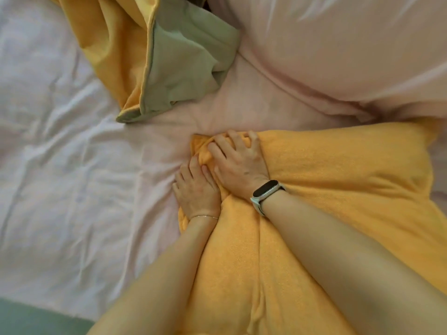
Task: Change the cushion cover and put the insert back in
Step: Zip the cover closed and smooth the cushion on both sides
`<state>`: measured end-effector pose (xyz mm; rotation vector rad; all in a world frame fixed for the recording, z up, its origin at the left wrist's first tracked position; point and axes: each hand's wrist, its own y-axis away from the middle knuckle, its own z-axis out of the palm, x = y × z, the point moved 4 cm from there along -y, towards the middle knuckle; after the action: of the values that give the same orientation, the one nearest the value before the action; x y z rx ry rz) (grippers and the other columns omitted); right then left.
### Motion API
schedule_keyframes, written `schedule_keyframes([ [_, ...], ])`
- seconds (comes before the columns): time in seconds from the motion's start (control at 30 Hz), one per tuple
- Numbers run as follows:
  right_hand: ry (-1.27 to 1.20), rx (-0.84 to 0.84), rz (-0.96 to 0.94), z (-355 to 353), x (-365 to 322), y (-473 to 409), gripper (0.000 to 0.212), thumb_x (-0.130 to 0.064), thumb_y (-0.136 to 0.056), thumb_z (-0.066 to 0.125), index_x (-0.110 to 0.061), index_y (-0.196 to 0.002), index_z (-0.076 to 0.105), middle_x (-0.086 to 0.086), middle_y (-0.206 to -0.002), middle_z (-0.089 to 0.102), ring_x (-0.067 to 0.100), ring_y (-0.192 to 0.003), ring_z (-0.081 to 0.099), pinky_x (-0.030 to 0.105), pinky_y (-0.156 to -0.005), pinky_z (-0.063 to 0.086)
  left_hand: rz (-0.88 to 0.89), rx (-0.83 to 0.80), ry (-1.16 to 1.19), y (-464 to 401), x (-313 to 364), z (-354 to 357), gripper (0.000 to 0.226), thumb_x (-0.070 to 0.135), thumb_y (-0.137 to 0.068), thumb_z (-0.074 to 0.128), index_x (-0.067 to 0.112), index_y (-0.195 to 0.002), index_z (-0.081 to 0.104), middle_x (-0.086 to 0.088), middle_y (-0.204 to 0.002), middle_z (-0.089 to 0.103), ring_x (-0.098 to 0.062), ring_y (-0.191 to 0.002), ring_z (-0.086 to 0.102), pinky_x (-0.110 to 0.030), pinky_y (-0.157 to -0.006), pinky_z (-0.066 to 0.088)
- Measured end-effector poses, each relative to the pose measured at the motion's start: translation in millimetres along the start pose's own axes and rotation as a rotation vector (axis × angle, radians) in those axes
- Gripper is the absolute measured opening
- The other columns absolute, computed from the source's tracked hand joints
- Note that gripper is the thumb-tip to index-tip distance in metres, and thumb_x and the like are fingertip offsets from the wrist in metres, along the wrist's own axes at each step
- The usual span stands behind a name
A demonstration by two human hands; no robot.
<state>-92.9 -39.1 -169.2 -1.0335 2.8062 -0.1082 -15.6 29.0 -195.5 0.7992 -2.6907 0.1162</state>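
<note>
From the head view, the yellow cushion [338, 180] is seen lying on the pink sheet [72, 165] — its left corner is gripped by the right hand [238, 165], fingers curled into the fabric, while its edge is clutched by the left hand [197, 189]

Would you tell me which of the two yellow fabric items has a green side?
The loose cover at upper left, untouched, shows a green face. The cushion under both hands is yellow all over.
</note>
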Motion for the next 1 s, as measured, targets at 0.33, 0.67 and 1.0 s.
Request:
schedule_keyframes([
  [0.33, -0.294, 0.282, 0.066, -73.2, 13.5, 83.5, 0.010, -0.015, -0.084, 0.051, -0.017, -0.093, 0.048, 0.007, -0.096, 0.066, 0.021, -0.103, 0.049, 0.043, -0.091, 0.032, 0.348, 0.280, 0.262, 62.5, 37.5, -64.4, 0.016, 0.011, -0.082, 0.056, 0.018, -0.093, 0.065, -0.004, -0.097, 0.068, -0.019, -0.101, 0.050, -0.033, -0.083, 0.034],
  [0.67, -0.016, 0.204, -0.204, -120.9, 32.6, 146.4, 0.030, -0.011, -0.081, 0.065, -0.013, -0.111, 0.066, -0.002, -0.080, 0.063, 0.020, -0.089, 0.052, 0.041, -0.082, 0.033, 0.546, 0.176, 0.317, 126.4, 63.8, -91.0, 0.004, 0.017, -0.088, 0.053, 0.019, -0.085, 0.054, -0.005, -0.074, 0.063, -0.016, -0.072, 0.047, -0.031, -0.063, 0.039],
  [1.0, -0.015, -0.385, -0.153, -98.9, 32.2, 156.0, 0.049, -0.033, -0.090, 0.033, -0.008, -0.126, 0.057, 0.007, -0.130, 0.057, 0.025, -0.130, 0.043, 0.046, -0.107, 0.024, 0.287, -0.212, 0.030, 125.7, 56.7, -69.9, 0.041, 0.027, -0.089, 0.038, 0.009, -0.114, 0.064, -0.010, -0.114, 0.064, -0.027, -0.106, 0.060, -0.040, -0.092, 0.046],
])
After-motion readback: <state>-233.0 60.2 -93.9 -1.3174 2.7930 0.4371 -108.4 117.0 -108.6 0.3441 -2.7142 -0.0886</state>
